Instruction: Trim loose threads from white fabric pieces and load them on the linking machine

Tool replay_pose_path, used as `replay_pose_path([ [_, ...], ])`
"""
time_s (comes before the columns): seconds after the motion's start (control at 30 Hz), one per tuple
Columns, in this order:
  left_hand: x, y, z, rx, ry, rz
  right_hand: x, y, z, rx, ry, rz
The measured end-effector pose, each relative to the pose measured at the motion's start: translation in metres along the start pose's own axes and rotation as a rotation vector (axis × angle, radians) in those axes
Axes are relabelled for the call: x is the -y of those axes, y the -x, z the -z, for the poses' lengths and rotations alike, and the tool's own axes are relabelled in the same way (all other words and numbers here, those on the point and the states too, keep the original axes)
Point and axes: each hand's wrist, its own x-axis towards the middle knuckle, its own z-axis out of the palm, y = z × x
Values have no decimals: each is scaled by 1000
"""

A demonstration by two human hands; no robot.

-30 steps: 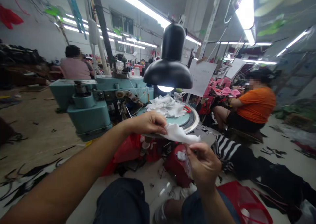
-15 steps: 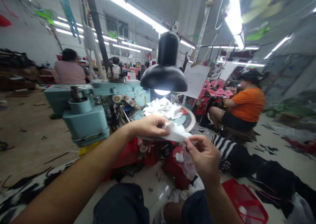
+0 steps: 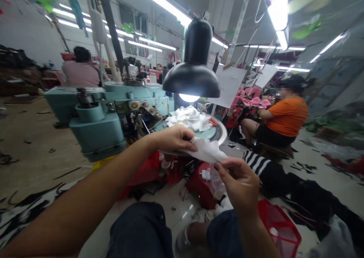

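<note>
A small white fabric piece (image 3: 207, 150) is stretched between my two hands, in front of the round machine table. My left hand (image 3: 179, 138) pinches its left end between thumb and fingers. At its lower right edge, my right hand (image 3: 238, 176) grips the cloth with thumb and fingertips. Just beyond lies a heap of white fabric pieces (image 3: 189, 118) on the round plate (image 3: 223, 131), lit by a black lamp (image 3: 193, 77). Red-handled scissors or snips (image 3: 212, 121) rest at the right of that heap.
A teal sewing machine (image 3: 98, 125) stands to the left. Black-and-white striped cloth (image 3: 261, 169) and a red mesh basket (image 3: 280, 227) lie at the right. A person in an orange shirt (image 3: 288, 117) sits beyond; another person (image 3: 81, 70) sits at far left.
My hands have moved slightly apart, and the white fabric is spread wider between them. My right hand has shifted a little right and down. The camera view has tilted slightly.
</note>
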Motion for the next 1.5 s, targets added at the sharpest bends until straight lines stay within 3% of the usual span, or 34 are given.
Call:
replay_pose_path([
  [0.1,1,0,0,-10,-11,-14,-2,0,-1,-51,38,83],
  [0.2,1,0,-1,1,20,-35,-2,3,3,-16,-1,122],
  [0.6,-2,1,0,-34,-50,-38,-14,-4,-3,-40,67,141],
  [0.7,-9,-2,1,-22,-73,-7,-19,-11,-14,-78,182,335],
  [0.77,-13,-6,2,1,-120,35,-20,-16,-22,-41,256,520],
  [0.83,-15,-10,2,46,-161,45,-18,-20,-27,24,265,582],
  [1.0,-11,-10,-2,33,-102,-25,-6,-15,-9,31,102,244],
  [1.1,-8,-9,-4,28,-9,-26,-7,-8,4,59,48,197],
  [1.33,-8,-9,-5,-34,-73,-62,-30,-6,-5,-132,190,400],
  [1.4,-12,-11,-4,-30,-135,-48,-33,-11,-12,-122,228,534],
  [1.5,-18,-17,-4,-13,-251,10,-31,-20,-21,4,280,663],
])
